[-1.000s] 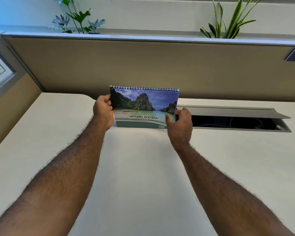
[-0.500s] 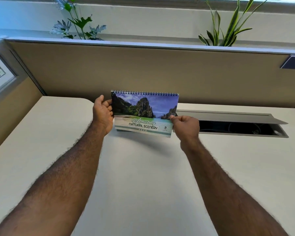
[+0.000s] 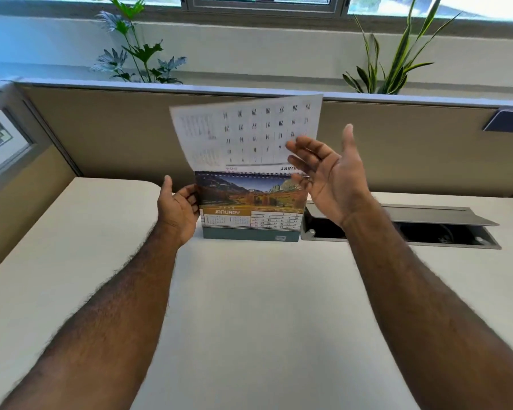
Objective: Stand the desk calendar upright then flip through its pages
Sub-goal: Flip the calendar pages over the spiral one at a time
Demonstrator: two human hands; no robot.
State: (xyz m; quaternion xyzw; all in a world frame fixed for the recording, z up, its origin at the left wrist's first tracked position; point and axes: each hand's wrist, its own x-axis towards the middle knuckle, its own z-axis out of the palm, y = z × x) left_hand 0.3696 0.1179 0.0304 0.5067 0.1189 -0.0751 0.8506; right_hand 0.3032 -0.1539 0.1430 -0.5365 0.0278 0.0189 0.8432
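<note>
The desk calendar [image 3: 251,216] stands upright on the white desk [image 3: 249,306], its front now showing a mountain picture and a JANUARY grid. Its cover page [image 3: 246,133] is swung up above the spiral binding, with the upside-down date grid on its back facing me. My left hand [image 3: 178,210] grips the calendar's left edge. My right hand [image 3: 329,173] is raised at the right side of the lifted page, fingers spread, fingertips against the page's lower right part.
An open cable tray with a raised grey lid [image 3: 403,226] lies in the desk just right of the calendar. A tan partition [image 3: 101,128] runs behind, with two potted plants [image 3: 137,54] beyond it. A side panel closes the left.
The cover with the beach picture has been flipped upward by my right hand, uncovering the January page. My right hand went from pinching the cover's lower corner to spread open. The left hand stays put.
</note>
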